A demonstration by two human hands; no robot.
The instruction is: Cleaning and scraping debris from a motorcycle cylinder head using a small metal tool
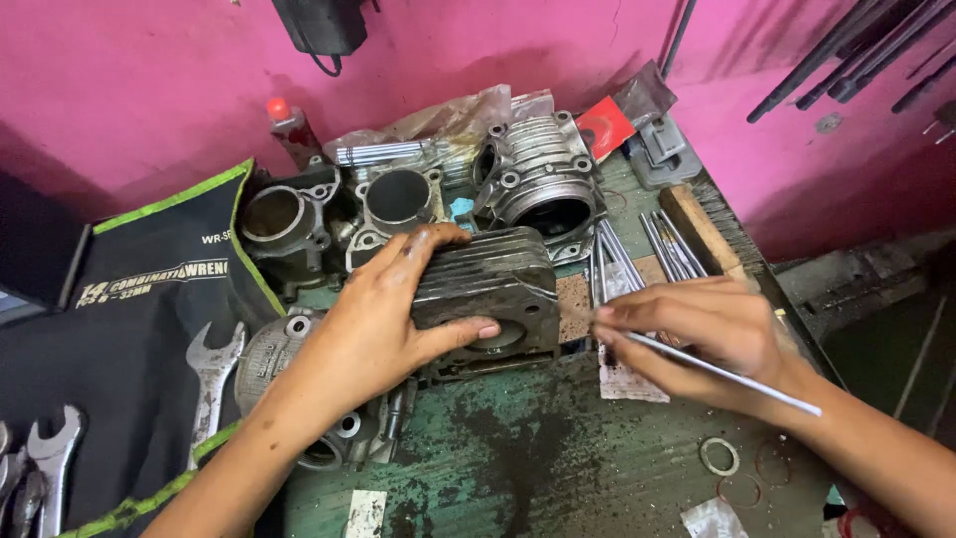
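Left forearm enters from the lower left of the frame and runs diagonally up toward the centre. The left hand [383, 314] is grease-stained, palm down, wrist slightly bent; its fingers [438, 237] curl over at the top, while the thumb reaches out to the right along the lower edge. Right forearm enters from the lower right corner. The right hand [702, 334] lies right of centre, knuckles up, fingers [622, 317] pinched together and pointing left.

Three other engine cylinders [398, 199] at bench back. Wrench pouch [129, 329] with wrenches [212, 384] lies left; loose metal rods [669, 244] right, washer ring [719, 456] near front.
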